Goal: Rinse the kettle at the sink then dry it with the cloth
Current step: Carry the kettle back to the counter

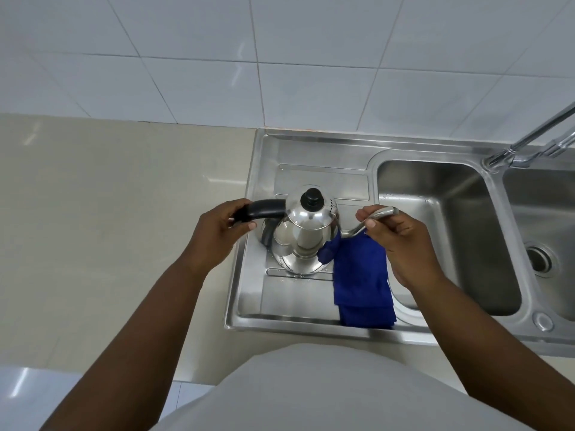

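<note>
A shiny steel kettle (303, 234) with a black lid knob and a thin curved spout stands upright on the sink's drainboard (289, 298). My left hand (217, 231) grips its black handle on the left side. My right hand (401, 241) pinches the spout near its tip. A folded blue cloth (361, 278) lies on the drainboard just right of the kettle, under my right wrist, one corner touching the kettle's body.
Right of the drainboard is a steel basin (448, 244), then a second basin (541, 231) with a drain. A chrome tap (529, 141) reaches in from the upper right. Beige counter (118, 219) lies to the left, white wall tiles behind.
</note>
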Action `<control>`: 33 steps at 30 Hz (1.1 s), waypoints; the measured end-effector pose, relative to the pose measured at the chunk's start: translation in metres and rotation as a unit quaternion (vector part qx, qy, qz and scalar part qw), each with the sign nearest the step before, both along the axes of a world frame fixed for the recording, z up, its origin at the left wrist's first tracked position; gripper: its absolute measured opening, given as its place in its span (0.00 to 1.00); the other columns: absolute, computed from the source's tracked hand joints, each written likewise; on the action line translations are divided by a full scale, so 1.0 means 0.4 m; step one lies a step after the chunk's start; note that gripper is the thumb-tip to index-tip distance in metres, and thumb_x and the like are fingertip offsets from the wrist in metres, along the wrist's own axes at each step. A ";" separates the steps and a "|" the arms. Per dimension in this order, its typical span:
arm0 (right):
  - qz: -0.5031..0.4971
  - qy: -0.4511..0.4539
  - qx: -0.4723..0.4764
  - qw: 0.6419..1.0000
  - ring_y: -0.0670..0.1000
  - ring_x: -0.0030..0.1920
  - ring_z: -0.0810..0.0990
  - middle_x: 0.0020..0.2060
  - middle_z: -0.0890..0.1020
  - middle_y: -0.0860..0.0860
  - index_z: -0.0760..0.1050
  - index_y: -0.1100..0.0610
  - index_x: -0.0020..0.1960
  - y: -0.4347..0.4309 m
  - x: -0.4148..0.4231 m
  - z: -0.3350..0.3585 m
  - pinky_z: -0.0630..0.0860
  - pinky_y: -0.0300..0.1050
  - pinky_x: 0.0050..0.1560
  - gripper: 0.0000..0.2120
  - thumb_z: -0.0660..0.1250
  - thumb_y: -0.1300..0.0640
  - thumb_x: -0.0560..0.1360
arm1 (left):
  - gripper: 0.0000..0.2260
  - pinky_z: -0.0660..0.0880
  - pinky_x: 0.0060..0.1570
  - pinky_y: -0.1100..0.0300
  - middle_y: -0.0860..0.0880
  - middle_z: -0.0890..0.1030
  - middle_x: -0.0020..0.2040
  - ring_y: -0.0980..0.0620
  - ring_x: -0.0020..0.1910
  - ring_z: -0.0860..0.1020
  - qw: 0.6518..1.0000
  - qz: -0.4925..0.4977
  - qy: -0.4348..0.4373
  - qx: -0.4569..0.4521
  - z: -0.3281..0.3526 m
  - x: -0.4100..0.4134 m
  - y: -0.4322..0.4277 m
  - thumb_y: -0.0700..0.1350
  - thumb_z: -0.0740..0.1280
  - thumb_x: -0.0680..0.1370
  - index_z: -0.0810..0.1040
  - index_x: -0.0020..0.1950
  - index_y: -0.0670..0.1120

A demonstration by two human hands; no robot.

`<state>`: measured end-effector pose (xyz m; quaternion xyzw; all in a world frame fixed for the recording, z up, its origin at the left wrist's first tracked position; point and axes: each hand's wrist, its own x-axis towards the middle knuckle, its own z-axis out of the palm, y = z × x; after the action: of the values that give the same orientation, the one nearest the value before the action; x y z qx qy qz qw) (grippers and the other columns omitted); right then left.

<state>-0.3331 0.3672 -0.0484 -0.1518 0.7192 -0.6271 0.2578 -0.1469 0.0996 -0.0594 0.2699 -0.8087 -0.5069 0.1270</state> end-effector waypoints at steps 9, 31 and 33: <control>0.053 0.021 -0.047 0.997 0.56 0.59 0.84 0.53 0.86 0.55 0.83 0.54 0.51 -0.114 0.002 0.095 0.77 0.56 0.66 0.13 0.67 0.69 0.76 | 0.13 0.71 0.47 0.72 0.59 0.79 0.45 0.60 0.44 0.78 0.999 0.031 0.026 -0.022 0.099 0.041 -0.097 0.38 0.70 0.75 0.79 0.58 0.50; 0.194 0.004 -0.009 0.981 0.47 0.55 0.84 0.51 0.87 0.47 0.85 0.50 0.51 -0.598 0.179 0.015 0.77 0.56 0.66 0.08 0.71 0.60 0.76 | 0.11 0.65 0.27 0.73 0.47 0.79 0.39 0.62 0.30 0.73 0.979 0.163 -0.094 -0.080 0.103 0.291 -0.490 0.38 0.68 0.75 0.79 0.55 0.49; 0.205 0.003 -0.007 0.979 0.45 0.53 0.83 0.49 0.87 0.45 0.85 0.48 0.49 -0.614 0.192 0.005 0.76 0.57 0.67 0.08 0.70 0.59 0.76 | 0.11 0.65 0.26 0.73 0.46 0.79 0.39 0.62 0.28 0.73 0.978 0.173 -0.097 -0.071 0.096 0.301 -0.504 0.38 0.68 0.75 0.79 0.56 0.48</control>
<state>-0.2561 0.1214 -0.0465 -0.2994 0.6692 -0.5655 0.3777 -0.0266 -0.1021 -0.0212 0.4442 -0.7920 -0.3901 0.1525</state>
